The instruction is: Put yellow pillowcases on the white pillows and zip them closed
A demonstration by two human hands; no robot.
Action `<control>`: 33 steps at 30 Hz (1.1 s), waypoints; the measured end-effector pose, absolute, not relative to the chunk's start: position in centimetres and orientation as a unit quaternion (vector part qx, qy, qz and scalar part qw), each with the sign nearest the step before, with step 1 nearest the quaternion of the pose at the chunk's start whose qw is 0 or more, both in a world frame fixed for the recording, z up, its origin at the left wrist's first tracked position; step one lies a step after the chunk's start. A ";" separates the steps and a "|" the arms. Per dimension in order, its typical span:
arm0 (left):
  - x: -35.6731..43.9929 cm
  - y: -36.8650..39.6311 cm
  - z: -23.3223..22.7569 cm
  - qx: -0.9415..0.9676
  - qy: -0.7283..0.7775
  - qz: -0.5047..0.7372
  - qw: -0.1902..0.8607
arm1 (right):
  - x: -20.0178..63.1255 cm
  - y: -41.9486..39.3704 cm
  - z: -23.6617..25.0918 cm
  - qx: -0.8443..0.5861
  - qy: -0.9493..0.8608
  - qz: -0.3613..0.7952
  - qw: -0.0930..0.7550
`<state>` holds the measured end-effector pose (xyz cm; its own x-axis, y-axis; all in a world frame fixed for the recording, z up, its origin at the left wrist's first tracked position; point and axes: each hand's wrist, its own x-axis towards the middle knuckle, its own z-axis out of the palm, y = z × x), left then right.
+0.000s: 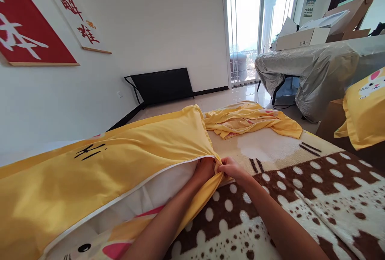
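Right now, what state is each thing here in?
Yellow cover: opening unzipped, white filling showing.
Left hand: tucked inside the opening's corner.
Right hand: pinching the cover's edge.
Second yellow cover: crumpled on the blanket.
Pillow: cased, propped at right.
Glass door: cannot tell.

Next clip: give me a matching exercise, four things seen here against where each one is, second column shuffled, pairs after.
Things:
1. left hand
2. right hand
3. crumpled yellow sheet
4. white box

Places:
A. on the plastic-covered table
B. pinching the yellow cover's corner from outside
C. inside the yellow cover's opening
D. lying on the far end of the spotted blanket

Pairs: 1-C, 2-B, 3-D, 4-A
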<state>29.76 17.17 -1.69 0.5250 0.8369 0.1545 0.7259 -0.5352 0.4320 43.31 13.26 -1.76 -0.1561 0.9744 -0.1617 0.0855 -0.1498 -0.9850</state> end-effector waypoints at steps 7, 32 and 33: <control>30.1 17.5 -1.1 0.853 0.443 0.180 0.211 | 43.2 13.7 -2.4 -0.496 -0.519 0.563 0.409; 15.3 10.9 15.9 0.644 0.730 0.202 -0.101 | 43.6 12.2 0.2 -0.431 -0.447 0.601 0.503; 15.1 11.4 16.6 0.613 0.743 0.226 -0.146 | 43.8 11.7 1.2 -0.407 -0.472 0.597 0.506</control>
